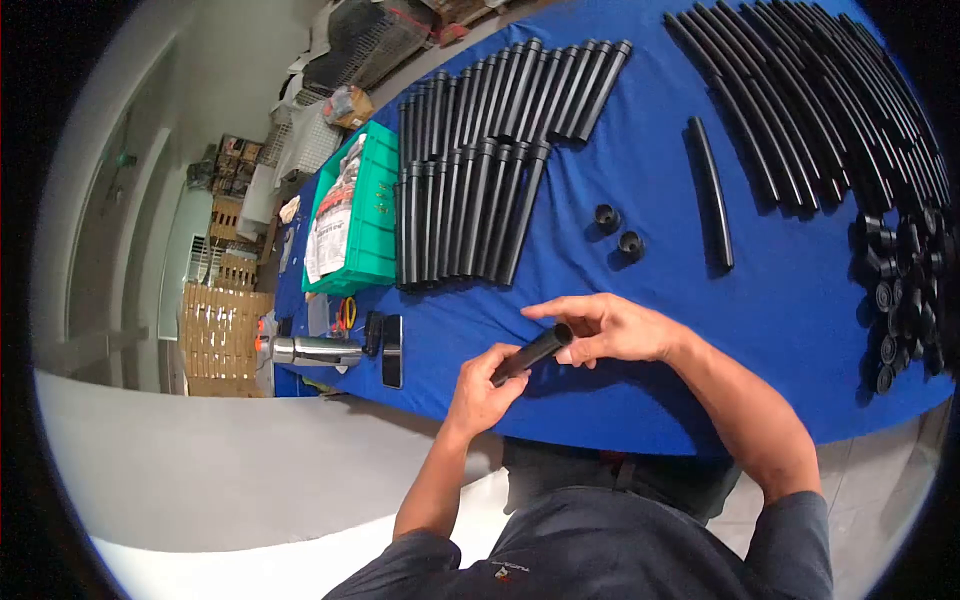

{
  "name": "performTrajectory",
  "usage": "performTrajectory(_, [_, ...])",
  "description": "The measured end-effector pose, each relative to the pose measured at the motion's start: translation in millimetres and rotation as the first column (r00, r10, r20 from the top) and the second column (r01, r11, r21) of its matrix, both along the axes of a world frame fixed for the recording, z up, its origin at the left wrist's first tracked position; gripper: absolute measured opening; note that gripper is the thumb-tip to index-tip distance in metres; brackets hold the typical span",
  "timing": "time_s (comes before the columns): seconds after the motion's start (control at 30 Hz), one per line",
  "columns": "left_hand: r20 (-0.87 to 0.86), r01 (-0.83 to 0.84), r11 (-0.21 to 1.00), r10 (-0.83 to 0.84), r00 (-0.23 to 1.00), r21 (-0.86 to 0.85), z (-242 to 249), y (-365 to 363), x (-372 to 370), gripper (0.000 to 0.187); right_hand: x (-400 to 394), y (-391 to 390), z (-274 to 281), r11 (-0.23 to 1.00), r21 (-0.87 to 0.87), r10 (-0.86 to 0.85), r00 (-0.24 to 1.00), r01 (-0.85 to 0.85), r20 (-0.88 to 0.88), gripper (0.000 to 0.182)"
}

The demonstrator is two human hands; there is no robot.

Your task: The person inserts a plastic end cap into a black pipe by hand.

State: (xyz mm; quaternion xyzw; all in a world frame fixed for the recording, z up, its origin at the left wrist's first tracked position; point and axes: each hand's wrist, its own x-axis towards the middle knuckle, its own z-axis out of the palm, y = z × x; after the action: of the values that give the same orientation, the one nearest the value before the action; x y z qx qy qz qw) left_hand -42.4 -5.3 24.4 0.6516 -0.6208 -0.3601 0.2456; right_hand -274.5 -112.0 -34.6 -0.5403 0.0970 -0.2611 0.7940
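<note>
My left hand [484,390] is wrapped around a short black tube [540,352], held slanting up to the right above the front of the table. At the tube's open upper end is my right hand [622,330], its fingers stretched out and apart. The right thumb is close to the tube's rim; whether it touches cannot be made out. Beyond my hands, two small black caps [630,245] lie on the blue cloth [640,160]. A single black tube [712,195] rests by itself farther right.
Two rows of capped black tubes [470,215] lie left of centre, beside a green crate [375,215]. Many bare tubes [800,95] fill the back right, with a pile of caps [888,300] below. A phone [392,352] and a shiny metal cylinder [315,351] lie left.
</note>
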Motion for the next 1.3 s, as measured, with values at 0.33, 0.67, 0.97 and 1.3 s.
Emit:
performTrajectory(0.33, [0.028,0.096,0.984,-0.102,0.994,0.148,-6.0,6.8,3.5,0.023,0.6,-1.5,-9.1,0.990,-0.033,0.142,0.987,-0.140,0.069,0.050])
performTrajectory(0.67, [0.260,0.014,0.885,0.121,0.958,-0.466,-25.3,21.9,-11.0,0.035,7.3,1.0,-9.7,0.953,-0.153,-0.285,0.947,0.262,-0.151,0.040])
performTrajectory(0.97, [-0.921,0.085,0.926,0.376,-0.107,0.368,-89.3,-6.7,-14.7,0.044,-2.7,2.9,-1.9,0.645,-0.606,-0.623,0.779,0.466,-0.064,0.044])
performTrajectory(1.3, [-0.994,-0.081,0.992,0.104,0.021,0.102,-91.5,-39.5,-6.8,0.034,-29.6,-32.7,-16.3,0.176,-0.980,-0.977,0.140,0.091,-0.163,0.042])
